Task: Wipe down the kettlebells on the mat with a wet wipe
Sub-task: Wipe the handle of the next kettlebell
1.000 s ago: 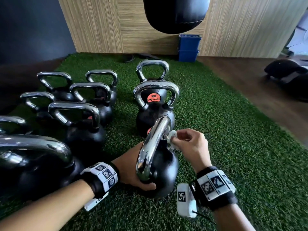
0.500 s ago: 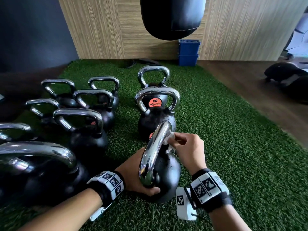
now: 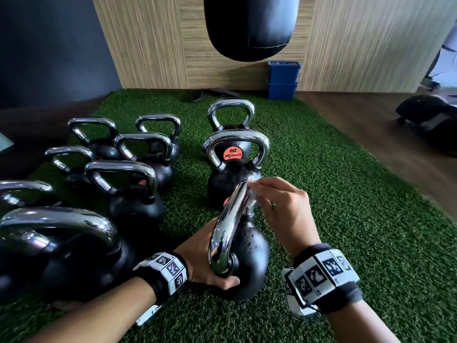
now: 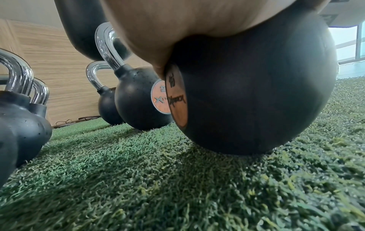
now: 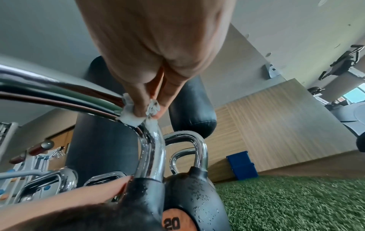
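Kettlebell handle being wiped on the green turf mat point(image 3: 346, 194).
The nearest kettlebell point(image 3: 249, 256), black with a chrome handle, stands on the mat; left hand point(image 3: 205, 263) cups its body, right hand point(image 3: 284, 209) pinches a white wet wipe point(image 5: 131, 115) against the handle's top corner.

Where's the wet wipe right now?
In the right wrist view, the wipe is pinched in the right hand against the bend of the near kettlebell handle.
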The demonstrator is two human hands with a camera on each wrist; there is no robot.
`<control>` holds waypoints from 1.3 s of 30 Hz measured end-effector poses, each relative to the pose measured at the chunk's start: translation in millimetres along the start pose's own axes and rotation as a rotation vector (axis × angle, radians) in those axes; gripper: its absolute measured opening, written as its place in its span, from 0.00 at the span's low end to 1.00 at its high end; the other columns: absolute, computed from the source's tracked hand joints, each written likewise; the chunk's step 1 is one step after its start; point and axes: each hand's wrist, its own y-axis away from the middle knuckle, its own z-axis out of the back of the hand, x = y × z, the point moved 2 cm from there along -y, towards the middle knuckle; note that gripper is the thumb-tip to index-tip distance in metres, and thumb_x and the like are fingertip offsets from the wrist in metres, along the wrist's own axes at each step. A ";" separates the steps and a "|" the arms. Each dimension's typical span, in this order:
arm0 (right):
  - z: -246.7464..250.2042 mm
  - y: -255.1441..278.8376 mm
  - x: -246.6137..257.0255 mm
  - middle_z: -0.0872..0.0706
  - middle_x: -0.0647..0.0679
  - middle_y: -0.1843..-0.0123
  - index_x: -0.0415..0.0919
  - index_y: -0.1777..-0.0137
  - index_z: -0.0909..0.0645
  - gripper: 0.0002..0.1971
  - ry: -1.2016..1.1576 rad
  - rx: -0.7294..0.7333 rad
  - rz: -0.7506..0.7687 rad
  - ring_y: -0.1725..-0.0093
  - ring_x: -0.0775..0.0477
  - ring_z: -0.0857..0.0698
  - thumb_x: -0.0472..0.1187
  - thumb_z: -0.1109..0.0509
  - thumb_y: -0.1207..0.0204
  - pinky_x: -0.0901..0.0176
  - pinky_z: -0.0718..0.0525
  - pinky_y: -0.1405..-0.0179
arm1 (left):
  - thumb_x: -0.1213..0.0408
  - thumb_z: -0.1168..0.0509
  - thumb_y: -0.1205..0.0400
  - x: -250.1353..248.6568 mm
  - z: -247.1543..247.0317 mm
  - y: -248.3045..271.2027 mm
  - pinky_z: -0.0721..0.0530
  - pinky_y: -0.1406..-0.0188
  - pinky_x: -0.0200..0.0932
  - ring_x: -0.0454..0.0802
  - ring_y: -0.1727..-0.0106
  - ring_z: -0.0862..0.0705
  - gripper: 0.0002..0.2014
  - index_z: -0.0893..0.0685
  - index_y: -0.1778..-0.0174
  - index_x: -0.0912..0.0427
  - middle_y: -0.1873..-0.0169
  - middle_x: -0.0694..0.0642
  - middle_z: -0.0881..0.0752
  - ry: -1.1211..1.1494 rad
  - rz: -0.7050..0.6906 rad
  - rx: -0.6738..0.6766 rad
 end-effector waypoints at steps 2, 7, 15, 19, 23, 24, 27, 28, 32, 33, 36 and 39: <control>0.4 2.3 7.8 0.08 0.47 0.50 0.36 0.46 0.08 0.09 0.005 0.019 0.013 0.57 0.53 0.12 0.29 0.24 0.24 0.59 0.11 0.58 | 0.51 0.12 0.40 -2.7 1.7 1.0 0.32 0.33 0.16 0.21 0.31 0.26 0.50 0.36 0.27 0.33 0.35 0.21 0.25 -0.024 -0.031 -0.026; 5.8 29.4 37.8 0.10 0.46 0.47 0.37 0.40 0.10 0.10 0.016 0.136 0.160 0.49 0.45 0.12 0.34 0.29 0.18 0.53 0.12 0.54 | 0.52 0.13 0.39 -11.9 4.0 -3.8 0.28 0.24 0.33 0.38 0.26 0.23 0.55 0.43 0.24 0.27 0.30 0.41 0.22 -0.053 -0.169 -0.071; 12.4 30.4 45.2 0.12 0.52 0.52 0.43 0.46 0.07 0.11 -0.162 0.164 -0.019 0.56 0.55 0.11 0.32 0.20 0.26 0.58 0.13 0.59 | 0.57 0.13 0.38 -13.7 5.0 -8.8 0.24 0.28 0.36 0.43 0.31 0.18 0.51 0.36 0.25 0.33 0.34 0.42 0.19 -0.062 -0.246 -0.082; 10.9 45.2 51.8 0.11 0.58 0.56 0.47 0.49 0.06 0.09 -0.274 0.191 -0.131 0.58 0.59 0.10 0.39 0.17 0.30 0.58 0.11 0.60 | 0.53 0.15 0.37 -6.9 1.2 -3.7 0.19 0.31 0.43 0.41 0.38 0.16 0.44 0.34 0.30 0.34 0.41 0.42 0.16 -0.065 -0.113 0.024; 7.0 57.2 46.9 0.06 0.54 0.58 0.48 0.55 0.07 0.12 -0.561 0.298 -0.510 0.60 0.52 0.06 0.40 0.12 0.38 0.48 0.07 0.56 | 0.49 0.17 0.38 1.7 -2.9 -2.2 0.17 0.33 0.44 0.41 0.43 0.14 0.40 0.27 0.33 0.53 0.48 0.41 0.14 -0.026 0.042 0.117; 4.9 60.2 46.2 0.06 0.52 0.59 0.47 0.57 0.08 0.11 -0.597 0.324 -0.549 0.60 0.50 0.06 0.40 0.12 0.39 0.46 0.07 0.56 | 0.50 0.18 0.38 2.1 -3.4 -2.1 0.18 0.34 0.40 0.38 0.45 0.14 0.38 0.27 0.35 0.52 0.51 0.39 0.14 -0.016 0.064 0.134; -0.7 69.8 46.4 0.06 0.53 0.59 0.46 0.59 0.08 0.11 -0.562 0.375 -0.576 0.61 0.51 0.06 0.41 0.12 0.39 0.48 0.07 0.57 | 0.67 0.16 0.37 7.0 -1.2 0.0 0.26 0.39 0.20 0.36 0.38 0.15 0.38 0.27 0.34 0.53 0.49 0.28 0.17 0.005 0.094 0.083; -2.5 73.8 45.9 0.06 0.55 0.60 0.46 0.59 0.08 0.10 -0.527 0.385 -0.577 0.61 0.53 0.07 0.41 0.12 0.39 0.50 0.07 0.58 | 0.72 0.16 0.37 4.7 0.9 1.6 0.29 0.41 0.17 0.38 0.35 0.16 0.39 0.27 0.33 0.54 0.47 0.28 0.19 0.001 0.100 0.053; -10.4 82.5 40.0 0.08 0.56 0.62 0.45 0.60 0.08 0.09 -0.364 0.389 -0.514 0.62 0.58 0.10 0.43 0.13 0.38 0.67 0.13 0.62 | 0.69 0.17 0.37 -14.9 3.8 4.5 0.26 0.50 0.12 0.14 0.47 0.19 0.38 0.26 0.38 0.37 0.47 0.16 0.18 0.022 -0.063 0.024; -11.1 82.5 37.8 0.09 0.56 0.62 0.44 0.60 0.08 0.09 -0.364 0.389 -0.518 0.62 0.58 0.11 0.43 0.13 0.37 0.69 0.14 0.62 | 0.71 0.17 0.37 -15.4 4.4 4.0 0.25 0.50 0.12 0.14 0.47 0.20 0.40 0.27 0.38 0.34 0.46 0.16 0.18 0.046 -0.059 0.014; -8.9 76.7 34.7 0.10 0.59 0.58 0.49 0.58 0.08 0.06 -0.358 0.466 -0.484 0.60 0.58 0.12 0.45 0.16 0.33 0.66 0.13 0.59 | 0.72 0.12 0.39 -14.7 5.0 4.7 0.24 0.38 0.20 0.17 0.41 0.20 0.44 0.29 0.37 0.35 0.46 0.27 0.15 0.036 -0.046 -0.008; -9.5 62.6 28.8 0.14 0.55 0.51 0.48 0.52 0.08 0.06 -0.430 0.529 -0.465 0.54 0.55 0.12 0.44 0.20 0.28 0.64 0.12 0.54 | 0.62 0.12 0.39 -15.7 4.1 5.9 0.31 0.37 0.14 0.14 0.39 0.26 0.45 0.31 0.39 0.22 0.46 0.25 0.21 -0.061 -0.094 -0.009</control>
